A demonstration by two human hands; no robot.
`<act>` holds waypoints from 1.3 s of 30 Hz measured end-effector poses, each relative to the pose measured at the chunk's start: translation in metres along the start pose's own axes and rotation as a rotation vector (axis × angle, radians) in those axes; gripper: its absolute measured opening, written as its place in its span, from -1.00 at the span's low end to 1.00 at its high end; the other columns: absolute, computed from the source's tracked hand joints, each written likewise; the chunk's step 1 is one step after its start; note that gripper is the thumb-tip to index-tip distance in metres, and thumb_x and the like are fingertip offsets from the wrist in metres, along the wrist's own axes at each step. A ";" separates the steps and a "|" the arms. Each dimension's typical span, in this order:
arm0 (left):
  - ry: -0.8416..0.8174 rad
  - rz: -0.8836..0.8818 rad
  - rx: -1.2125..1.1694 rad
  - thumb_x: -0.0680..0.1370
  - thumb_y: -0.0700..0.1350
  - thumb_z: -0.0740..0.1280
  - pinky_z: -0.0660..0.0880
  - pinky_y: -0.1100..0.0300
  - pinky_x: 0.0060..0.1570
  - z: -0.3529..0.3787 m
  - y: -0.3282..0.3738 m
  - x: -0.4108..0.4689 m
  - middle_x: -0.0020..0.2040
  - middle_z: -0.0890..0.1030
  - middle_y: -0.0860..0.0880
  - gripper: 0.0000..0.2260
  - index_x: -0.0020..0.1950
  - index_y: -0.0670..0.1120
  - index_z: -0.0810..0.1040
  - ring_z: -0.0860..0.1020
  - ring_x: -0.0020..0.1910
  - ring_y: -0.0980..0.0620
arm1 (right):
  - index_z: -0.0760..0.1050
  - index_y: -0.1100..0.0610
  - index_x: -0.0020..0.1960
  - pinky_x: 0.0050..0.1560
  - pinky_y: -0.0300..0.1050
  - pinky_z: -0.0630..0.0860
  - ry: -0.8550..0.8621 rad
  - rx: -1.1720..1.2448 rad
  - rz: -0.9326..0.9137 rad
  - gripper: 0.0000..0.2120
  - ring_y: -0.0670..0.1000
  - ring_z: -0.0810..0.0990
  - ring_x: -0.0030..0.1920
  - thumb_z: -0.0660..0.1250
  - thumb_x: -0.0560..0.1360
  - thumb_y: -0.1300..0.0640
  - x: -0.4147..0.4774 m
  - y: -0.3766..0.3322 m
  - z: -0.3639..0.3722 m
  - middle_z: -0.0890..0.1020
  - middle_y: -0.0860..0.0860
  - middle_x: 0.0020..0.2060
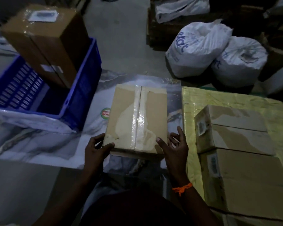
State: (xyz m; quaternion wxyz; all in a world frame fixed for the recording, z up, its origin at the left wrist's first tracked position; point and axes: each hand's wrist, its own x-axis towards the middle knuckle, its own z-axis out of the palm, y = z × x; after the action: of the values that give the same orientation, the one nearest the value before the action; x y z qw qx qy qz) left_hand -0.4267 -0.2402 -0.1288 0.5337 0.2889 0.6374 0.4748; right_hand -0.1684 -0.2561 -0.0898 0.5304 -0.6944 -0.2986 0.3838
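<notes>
Cardboard, tan, one taped carton [136, 118]: the item in hand. It lies flat on a white printed sheet [39, 141] spread over the floor, with clear tape down the middle of its top and the paper facing torn away in patches on both sides of the tape. Left hand [96, 149]: grips the carton's near left corner, thumb on top, fingers curled round the side. Right hand [175, 149], orange thread at the wrist: thumb flat on the top by the near right corner, other fingers spread and mostly straight beside the right edge, closed round nothing. Left of the carton: blue crate [88, 88], with a tall brown carton [46, 38] standing in its far end and free space in its near end. Just right of the carton: yellow wrapped bundle [219, 98] carrying a small carton [232, 129] and a large carton [245, 181]. Beyond the carton to the right, well apart: white sack [194, 49] and second white sack [238, 62]. Risks, as I judge them from here: only one hand has a real hold, so a lift now could tip the carton toward its right side. The sheet beneath looks slick and rucked, so a push may drag it along. The tape is glossy and a thumb could slide on it. Clearance: the right edge has little room before the yellow bundle. The left edge has open sheet up to the crate wall. The far edge faces bare sheet, then floor [121, 38].
</notes>
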 end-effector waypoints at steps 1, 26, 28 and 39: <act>-0.015 -0.004 0.046 0.42 -0.33 0.55 0.62 -0.07 0.05 -0.003 -0.001 -0.003 0.16 0.69 -0.12 -0.63 0.17 -0.07 0.62 0.64 0.21 -0.16 | 0.28 -0.02 0.58 0.24 -0.09 0.58 -0.007 -0.020 -0.005 -0.10 -0.01 0.58 0.24 0.64 0.37 0.21 -0.001 0.003 -0.003 0.52 -0.01 0.27; -0.361 0.193 0.535 0.60 -0.06 0.44 0.53 0.23 0.07 0.042 0.083 0.127 0.28 0.59 0.04 -0.58 0.44 -0.05 0.49 0.59 0.14 0.11 | 0.52 0.17 0.36 0.04 -0.16 0.61 -0.109 -0.378 -0.025 -0.52 0.02 0.66 0.10 0.54 0.51 0.09 0.118 -0.011 0.037 0.66 0.02 0.13; -0.376 0.149 0.503 0.60 -0.06 0.44 0.56 0.08 0.18 0.053 0.088 0.143 0.33 0.56 0.01 -0.51 0.51 -0.08 0.44 0.59 0.19 0.04 | 0.57 0.17 0.33 0.10 -0.04 0.66 -0.096 -0.364 0.001 -0.54 0.04 0.69 0.09 0.55 0.49 0.07 0.132 -0.015 0.044 0.70 0.04 0.10; -0.450 0.176 0.594 0.57 0.13 0.42 0.56 0.04 0.15 0.068 0.089 0.165 0.36 0.59 -0.03 -0.45 0.55 0.13 0.39 0.55 0.31 -0.05 | 0.48 0.09 0.45 0.05 -0.34 0.57 -0.191 -0.332 -0.061 -0.52 -0.06 0.63 0.17 0.48 0.57 0.10 0.140 -0.023 0.052 0.63 0.02 0.23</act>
State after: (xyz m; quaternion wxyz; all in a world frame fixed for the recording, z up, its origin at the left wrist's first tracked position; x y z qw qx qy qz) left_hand -0.4180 -0.0418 -0.1135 0.5104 0.5815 0.5871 0.2380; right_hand -0.1390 -0.1088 -0.1049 0.3894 -0.7232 -0.4279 0.3772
